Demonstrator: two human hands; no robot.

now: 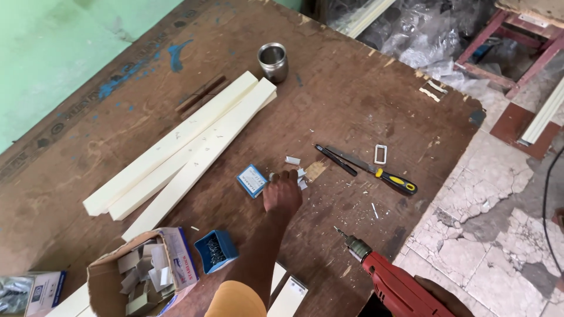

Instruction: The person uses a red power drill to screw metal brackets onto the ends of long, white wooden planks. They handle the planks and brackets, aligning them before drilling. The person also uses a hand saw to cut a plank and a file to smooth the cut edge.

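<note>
left hand (282, 192): reached out over the brown table (352, 100), fingers curled narrow on a small pale piece at the fingertips, just beside a small blue box (251, 179) and loose grey brackets (301, 178). right hand (442, 295): at the lower edge, wrapped round a red drill (392, 283), bit pointing up-left. nearby: cream strips (188, 147), steel cup (273, 61), yellow-handled knife (376, 170), open carton (141, 273).

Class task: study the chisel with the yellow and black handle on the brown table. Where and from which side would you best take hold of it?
Probably by the yellow and black handle of the chisel, coming from above at the table's floor-side edge. The handle end points there; it is thick and lies flat and free, while the thin metal blade points inward beside a black pen-like tool. The left hand is nearest.
</note>
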